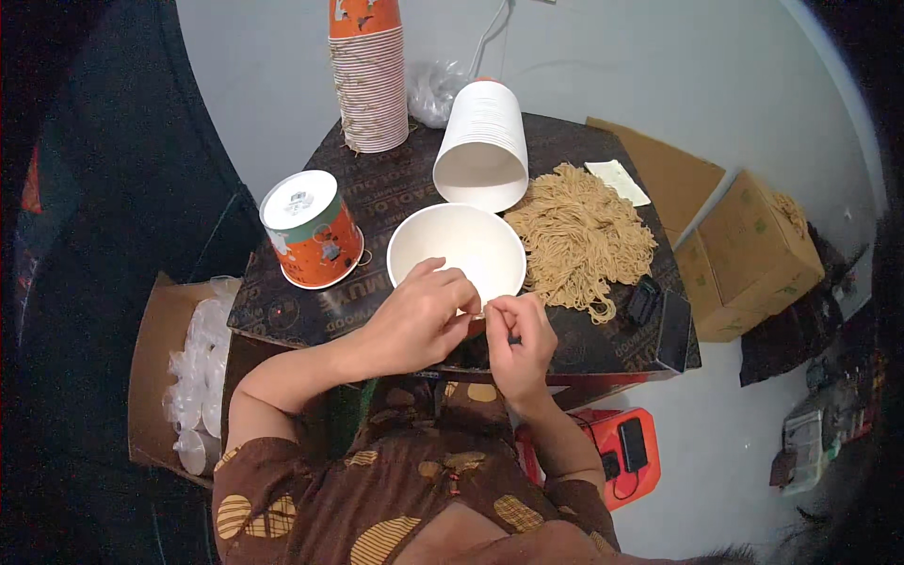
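A white-lined paper bucket (pixel 459 247) stands open side up at the table's near edge, tilted a little toward me. My left hand (pixel 424 315) is curled over its near rim, thumb and fingers pinched together. Right beside it, my right hand (pixel 521 344) also pinches at that rim, and the fingertips of both hands nearly meet. Something small and pale shows between them, too small to name. To the right of the bucket lies a heap of thin tan cords (pixel 579 240), some ending in loops.
An orange paper bucket (pixel 320 247) sits upside down at left. Behind are a tall stack of buckets (pixel 370 89) with tan strands and white nested buckets (pixel 485 132) on their side. Cardboard boxes (pixel 753 245) stand right; a carton of plastic-wrapped items (pixel 151 377) sits low left.
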Available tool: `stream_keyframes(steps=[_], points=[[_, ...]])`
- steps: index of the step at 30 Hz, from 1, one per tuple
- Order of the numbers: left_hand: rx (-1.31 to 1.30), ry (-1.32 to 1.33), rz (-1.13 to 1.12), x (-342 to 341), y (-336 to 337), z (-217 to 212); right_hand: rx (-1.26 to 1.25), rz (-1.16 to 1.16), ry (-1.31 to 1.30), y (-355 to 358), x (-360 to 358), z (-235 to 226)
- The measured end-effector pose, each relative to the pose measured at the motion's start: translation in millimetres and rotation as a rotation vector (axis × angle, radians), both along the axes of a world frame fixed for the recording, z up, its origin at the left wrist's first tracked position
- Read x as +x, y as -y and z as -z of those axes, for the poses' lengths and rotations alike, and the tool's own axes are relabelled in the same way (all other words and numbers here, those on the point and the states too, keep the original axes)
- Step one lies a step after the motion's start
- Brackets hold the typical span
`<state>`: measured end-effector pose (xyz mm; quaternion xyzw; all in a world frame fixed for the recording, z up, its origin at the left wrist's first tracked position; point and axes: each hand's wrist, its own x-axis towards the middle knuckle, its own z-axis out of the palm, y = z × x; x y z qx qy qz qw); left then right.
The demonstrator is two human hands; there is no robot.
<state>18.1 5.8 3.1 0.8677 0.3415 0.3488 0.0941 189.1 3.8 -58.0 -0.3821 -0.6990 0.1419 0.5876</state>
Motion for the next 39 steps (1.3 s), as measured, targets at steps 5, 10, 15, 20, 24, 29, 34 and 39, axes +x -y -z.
stream_keyframes(steps=[5, 10, 15, 20, 24, 29, 34, 39], points=[[-0.052, 0.06, 0.01, 0, -3, 5, -0.049, 0.011, -0.012, 1, 1, 0], [-0.063, 0.065, 0.012, 1, -4, 5, 0.008, -0.007, 0.044, 0, 4, -1], [-0.087, 0.077, 0.011, 2, -7, 6, 0.049, -0.029, 0.05, 1, 5, -3], [-0.053, 0.115, 0.008, 3, -11, 11, 0.009, -0.044, -0.006, 1, 3, -1], [-0.044, 0.113, 0.017, 4, -11, 13, -0.13, -0.1, -0.106, 3, 2, 1], [-0.035, 0.125, 0.063, 1, -12, 18, -0.318, -0.211, -0.235, 5, 3, 2], [-0.024, 0.101, 0.097, -1, -6, 8, -0.317, -0.202, -0.25, 4, 2, 2], [-0.003, 0.111, 0.096, 0, -5, 10, -0.243, -0.197, -0.247, 3, 0, 3]])
